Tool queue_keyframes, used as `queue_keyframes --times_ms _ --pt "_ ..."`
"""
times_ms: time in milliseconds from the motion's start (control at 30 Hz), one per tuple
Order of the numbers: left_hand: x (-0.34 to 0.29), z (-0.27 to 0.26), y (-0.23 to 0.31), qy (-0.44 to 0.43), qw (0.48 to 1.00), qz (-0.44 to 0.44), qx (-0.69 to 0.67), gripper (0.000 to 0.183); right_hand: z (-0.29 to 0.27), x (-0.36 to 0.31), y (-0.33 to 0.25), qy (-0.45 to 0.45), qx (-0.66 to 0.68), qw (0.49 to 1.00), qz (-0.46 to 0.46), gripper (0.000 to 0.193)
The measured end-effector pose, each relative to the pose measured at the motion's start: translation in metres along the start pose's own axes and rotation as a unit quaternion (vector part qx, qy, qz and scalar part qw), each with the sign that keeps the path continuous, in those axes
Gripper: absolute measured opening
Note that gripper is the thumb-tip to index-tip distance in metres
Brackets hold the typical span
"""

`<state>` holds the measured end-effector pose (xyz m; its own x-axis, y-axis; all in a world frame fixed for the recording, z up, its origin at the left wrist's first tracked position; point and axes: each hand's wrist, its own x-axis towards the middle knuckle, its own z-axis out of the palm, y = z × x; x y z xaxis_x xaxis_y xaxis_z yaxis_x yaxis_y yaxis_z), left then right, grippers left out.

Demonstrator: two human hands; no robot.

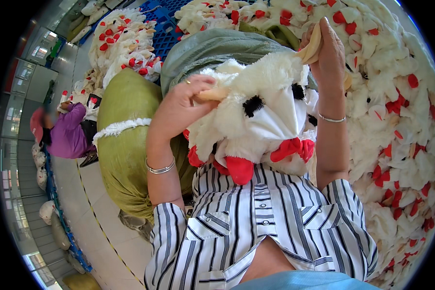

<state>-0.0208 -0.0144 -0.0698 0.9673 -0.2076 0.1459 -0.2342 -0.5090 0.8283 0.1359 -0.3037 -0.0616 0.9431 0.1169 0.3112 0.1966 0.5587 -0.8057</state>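
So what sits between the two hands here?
In the head view, a white plush toy with black eyes and red trim spans the gap; the left hand and right hand each grip one of its tan parts.

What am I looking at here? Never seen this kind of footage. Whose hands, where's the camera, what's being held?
There is no machine: a person works with bare hands, and one wide fisheye camera on their head looks down, so edges bend. The striped shirt is the wearer's own. The left hand and the right hand each grip a tan, floppy part of a white plush toy with black eyes and red trim, held up against the chest. To the right lies a big heap of similar toys. On the left stand a stuffed green sack and, behind the toy, a grey sack. Another person in purple sits on the floor farther left.
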Motion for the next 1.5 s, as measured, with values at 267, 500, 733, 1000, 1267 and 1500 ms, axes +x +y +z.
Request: queue_keyframes --times_ms 267,500,733,1000,1267,1500 --pt "-0.015 -0.024 0.009 0.166 0.967 0.074 -0.179 0.014 0.004 0.002 0.004 0.094 0.002 0.994 -0.050 0.027" --pt "-0.030 -0.021 0.028 0.184 0.967 0.109 -0.141 0.020 0.012 -0.012 0.010 0.013 -0.100 0.992 -0.077 0.027" --pt "-0.041 -0.027 0.022 0.194 0.961 0.141 -0.141 0.022 0.013 -0.026 0.013 -0.039 -0.037 0.998 -0.021 0.033" --pt "-0.042 -0.028 0.010 0.208 0.945 0.139 -0.211 0.017 0.014 -0.031 0.016 -0.042 -0.026 0.998 -0.025 0.033" --pt "-0.039 -0.025 -0.002 0.192 0.958 0.126 -0.170 0.015 0.012 -0.034 0.019 -0.046 -0.063 0.996 -0.033 0.030" --pt "-0.039 -0.013 -0.027 0.172 0.980 -0.065 0.080 0.020 0.015 -0.029 0.021 -0.022 -0.092 0.994 -0.059 0.025"
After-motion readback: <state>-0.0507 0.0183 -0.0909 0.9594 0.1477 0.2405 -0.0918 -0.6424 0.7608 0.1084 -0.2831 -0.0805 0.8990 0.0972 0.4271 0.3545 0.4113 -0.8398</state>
